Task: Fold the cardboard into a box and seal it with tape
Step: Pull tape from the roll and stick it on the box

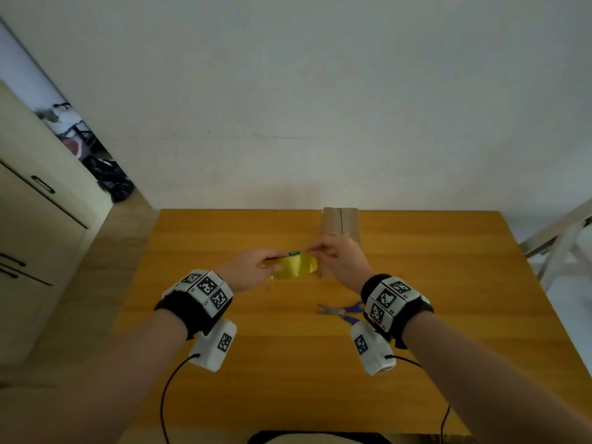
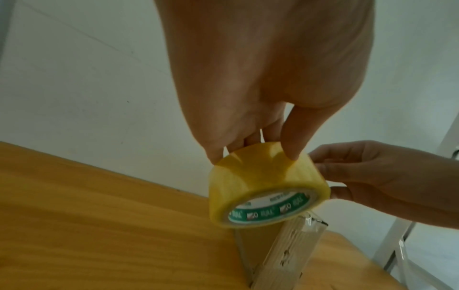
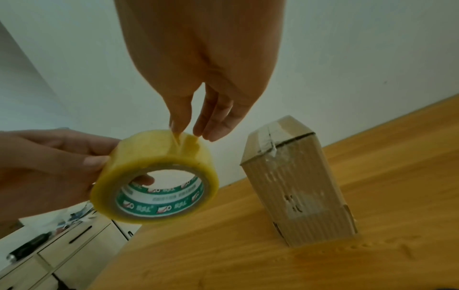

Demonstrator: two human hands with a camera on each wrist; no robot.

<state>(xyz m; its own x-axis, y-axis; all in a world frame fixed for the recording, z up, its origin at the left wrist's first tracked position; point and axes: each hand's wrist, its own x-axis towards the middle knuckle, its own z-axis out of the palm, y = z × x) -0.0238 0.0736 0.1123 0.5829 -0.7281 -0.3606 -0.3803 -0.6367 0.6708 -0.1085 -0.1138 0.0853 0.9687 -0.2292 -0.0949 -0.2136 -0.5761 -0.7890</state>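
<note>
A yellow tape roll [image 1: 294, 269] [image 2: 261, 192] [image 3: 154, 176] with a green-and-white core is held above the wooden table [image 1: 224, 347]. My left hand [image 1: 272, 263] [image 2: 255, 155] [image 3: 99, 162] grips it, thumb on the outer face and a finger through the core. My right hand [image 1: 315, 250] [image 3: 186, 133] [image 2: 327, 176] pinches the tape's loose end at the top of the roll. The brown cardboard box [image 1: 341, 224] [image 2: 293, 245] [image 3: 298, 186] stands upright just behind the hands, clear tape over its closed top flaps.
Blue-handled scissors [image 1: 339, 310] lie on the table near my right wrist. A cream cabinet [image 1: 38, 225] stands to the left, a white wall runs behind the table, and a metal frame [image 1: 557, 248] stands at the right edge.
</note>
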